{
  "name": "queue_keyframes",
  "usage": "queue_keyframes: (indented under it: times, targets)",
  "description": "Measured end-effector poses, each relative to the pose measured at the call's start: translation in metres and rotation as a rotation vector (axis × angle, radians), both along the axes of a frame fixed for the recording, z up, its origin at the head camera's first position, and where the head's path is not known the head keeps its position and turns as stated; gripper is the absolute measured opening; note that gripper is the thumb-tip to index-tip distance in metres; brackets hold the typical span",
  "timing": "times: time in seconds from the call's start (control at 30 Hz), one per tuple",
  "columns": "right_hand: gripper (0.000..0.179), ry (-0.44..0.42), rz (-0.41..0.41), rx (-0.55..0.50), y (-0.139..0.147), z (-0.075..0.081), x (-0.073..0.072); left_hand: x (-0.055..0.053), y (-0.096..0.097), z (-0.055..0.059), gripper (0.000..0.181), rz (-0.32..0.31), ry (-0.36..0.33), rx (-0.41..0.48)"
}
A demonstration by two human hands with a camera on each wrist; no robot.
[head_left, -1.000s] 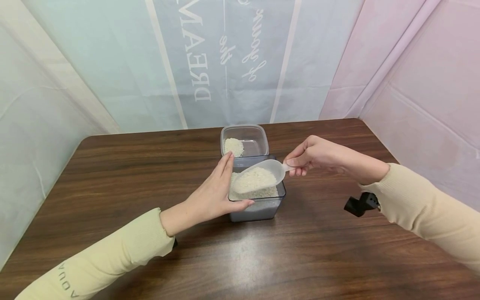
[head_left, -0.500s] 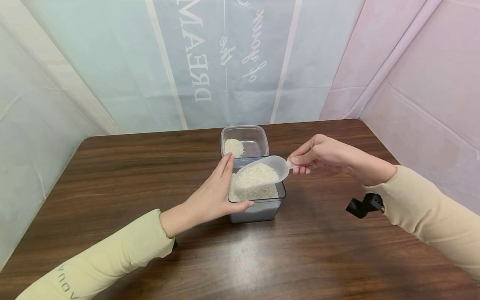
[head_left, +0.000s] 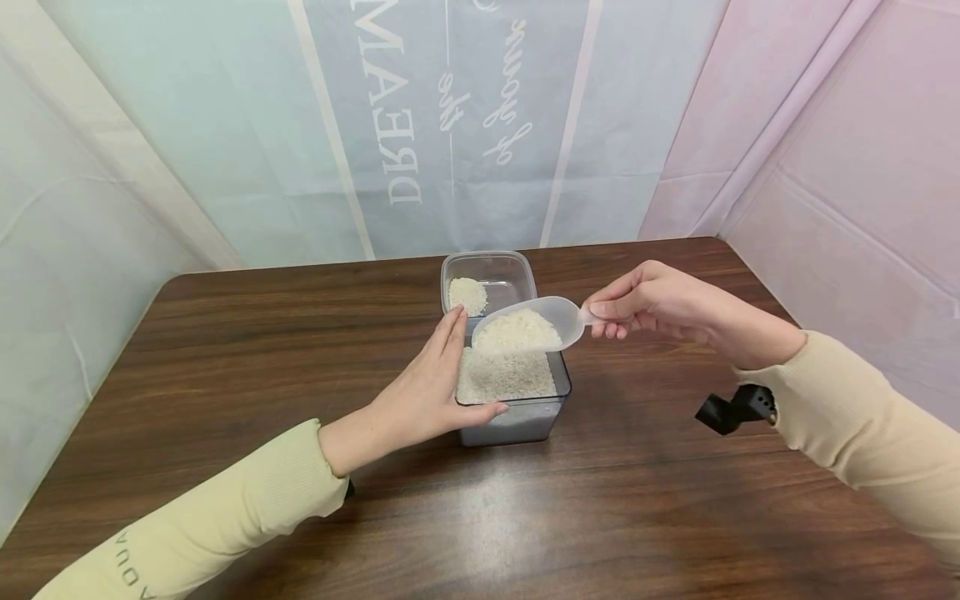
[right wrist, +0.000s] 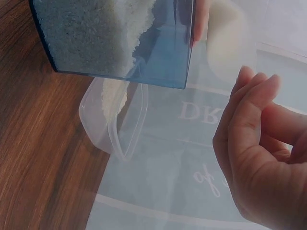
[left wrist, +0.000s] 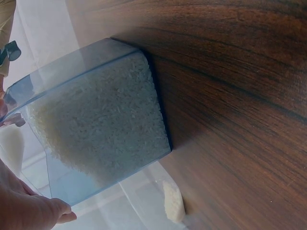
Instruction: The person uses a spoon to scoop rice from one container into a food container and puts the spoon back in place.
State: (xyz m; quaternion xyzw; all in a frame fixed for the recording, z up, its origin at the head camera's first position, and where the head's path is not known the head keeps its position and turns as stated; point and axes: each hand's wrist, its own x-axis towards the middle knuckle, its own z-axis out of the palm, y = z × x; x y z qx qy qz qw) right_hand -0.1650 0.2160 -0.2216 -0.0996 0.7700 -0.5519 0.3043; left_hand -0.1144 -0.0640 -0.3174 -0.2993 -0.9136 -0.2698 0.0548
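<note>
In the head view my right hand pinches the handle of a translucent white scoop, heaped with white rice. The scoop is above a smoky-blue clear bin, whose own rice shows below it. My left hand holds the bin by its left side, thumb along the near rim and fingers toward the far corner. Through the bin's wall in the left wrist view the rice slopes. The right wrist view shows my curled fingers, with the scoop beyond them.
A shallow clear plastic tub stands right behind the bin, with a small pile of rice on its left side. The dark wood table ends at a printed cloth backdrop. A black wrist camera hangs below the right sleeve.
My right hand has lifted the scoop up and slightly right, away from the rice in the bin and toward the tub. The left hand and the bin have stayed in place.
</note>
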Motion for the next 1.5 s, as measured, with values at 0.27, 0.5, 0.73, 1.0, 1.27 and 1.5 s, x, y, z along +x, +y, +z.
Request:
queue_keyframes:
  times: [0.27, 0.5, 0.73, 1.0, 1.27, 1.5]
  targets:
    - [0.027, 0.007, -0.030, -0.021, 0.002, 0.000, -0.001, 0.000, 0.000, 0.000, 0.108, -0.001, -0.003, 0.001]
    - [0.022, -0.026, -0.074, -0.080, 0.002, 0.001, -0.004, 0.000, -0.001, 0.000, 0.109, -0.001, -0.006, 0.001]
    - [0.013, -0.067, -0.113, -0.143, 0.002, 0.002, -0.008, -0.001, -0.001, 0.000, 0.109, -0.001, -0.001, 0.006]
    - [0.018, -0.066, -0.120, -0.172, 0.000, 0.003, -0.014, 0.000, -0.001, 0.000, 0.110, -0.011, 0.005, -0.005]
    - [0.020, -0.036, -0.161, -0.129, -0.003, -0.001, -0.021, 0.000, 0.000, 0.001, 0.110, -0.009, -0.012, -0.017]
    - [0.020, -0.045, -0.206, -0.130, -0.006, -0.007, -0.027, 0.001, -0.001, 0.001, 0.110, -0.006, -0.026, -0.020]
